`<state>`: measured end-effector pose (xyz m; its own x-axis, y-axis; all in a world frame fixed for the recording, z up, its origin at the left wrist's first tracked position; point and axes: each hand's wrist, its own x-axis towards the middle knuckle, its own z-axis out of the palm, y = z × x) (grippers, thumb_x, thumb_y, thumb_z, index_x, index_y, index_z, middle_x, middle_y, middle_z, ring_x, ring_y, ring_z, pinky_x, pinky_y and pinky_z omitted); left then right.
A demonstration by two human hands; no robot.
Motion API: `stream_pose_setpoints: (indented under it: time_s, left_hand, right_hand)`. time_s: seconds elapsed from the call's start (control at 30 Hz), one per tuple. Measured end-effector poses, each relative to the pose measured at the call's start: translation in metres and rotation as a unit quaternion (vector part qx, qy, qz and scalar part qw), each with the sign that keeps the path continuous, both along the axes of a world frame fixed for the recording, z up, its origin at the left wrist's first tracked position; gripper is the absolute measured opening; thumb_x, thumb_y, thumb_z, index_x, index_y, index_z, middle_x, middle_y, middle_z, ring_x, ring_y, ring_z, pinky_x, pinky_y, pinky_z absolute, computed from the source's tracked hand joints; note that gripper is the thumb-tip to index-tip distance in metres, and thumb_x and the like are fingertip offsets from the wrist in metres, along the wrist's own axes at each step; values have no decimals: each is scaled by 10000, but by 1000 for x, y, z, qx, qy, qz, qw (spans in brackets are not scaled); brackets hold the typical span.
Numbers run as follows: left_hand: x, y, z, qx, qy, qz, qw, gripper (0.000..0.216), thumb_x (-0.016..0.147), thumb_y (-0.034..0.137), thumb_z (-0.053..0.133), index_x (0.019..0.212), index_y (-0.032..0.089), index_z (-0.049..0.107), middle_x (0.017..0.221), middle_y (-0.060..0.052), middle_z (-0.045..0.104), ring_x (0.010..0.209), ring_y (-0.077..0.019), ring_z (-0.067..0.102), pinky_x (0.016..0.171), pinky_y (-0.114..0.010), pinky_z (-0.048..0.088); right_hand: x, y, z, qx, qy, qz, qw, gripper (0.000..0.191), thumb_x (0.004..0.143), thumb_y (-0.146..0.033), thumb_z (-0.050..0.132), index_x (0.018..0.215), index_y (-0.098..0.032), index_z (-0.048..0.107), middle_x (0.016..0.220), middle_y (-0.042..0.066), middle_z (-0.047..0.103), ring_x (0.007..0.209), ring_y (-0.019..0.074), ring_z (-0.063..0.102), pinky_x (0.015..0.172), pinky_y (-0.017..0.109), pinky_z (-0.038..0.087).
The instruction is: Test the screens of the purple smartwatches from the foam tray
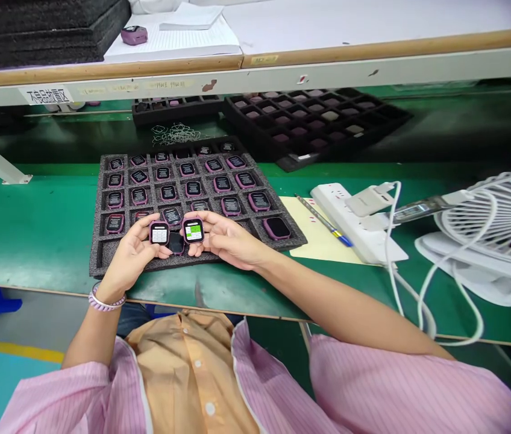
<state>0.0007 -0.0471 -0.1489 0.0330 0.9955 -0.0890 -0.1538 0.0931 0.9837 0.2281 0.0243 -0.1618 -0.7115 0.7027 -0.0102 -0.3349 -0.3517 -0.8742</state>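
**Left hand [133, 253] and right hand [228, 238] side by side at the charcoal, square-celled foam tray [94, 256]**

The left hand grasps a purple-rimmed, rounded-square watch with a white, table-like display [159, 234], held between thumb and fingers over the tray's front part, left of its middle. The right hand pinches a purple-rimmed, rounded-square watch with a green-and-white display [193, 229], just right of the first and over the same front part. Both lit faces are turned toward the wearer. Being nearly square, neither watch shows a clear long axis; the pair lines up across the tray, with a narrow gap between.

In that gap, slightly lower, is a dark-faced, rounded-square watch [176, 243]. Whether it rests in the tray or against the fingers cannot be told.

Within the tray's front row, the left hand is nearer the bare left corner cell [109, 253], while the right hand is nearer a black-screened, purple-rimmed watch [277, 227] toward the right end. Beside the tray's right edge lie a pale yellow paper sheet [312, 248] and a white plastic power strip [337, 206].
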Motion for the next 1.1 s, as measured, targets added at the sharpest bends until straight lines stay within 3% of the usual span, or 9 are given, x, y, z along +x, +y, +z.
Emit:
stream_pose_setpoints:
  time_s: [1.1]
  left_hand:
    - [-1,-1,-1,13,-2,5,1000,662,811,214,769,1421,176,514,1153,-67,696,749,-118,755,763,-248,682]
  right_hand:
    - [2,2,-2,-9,1,20,1000,601,722,-64,709,1295,-178,565,1029,19,738,782,148,767,722,232,623]
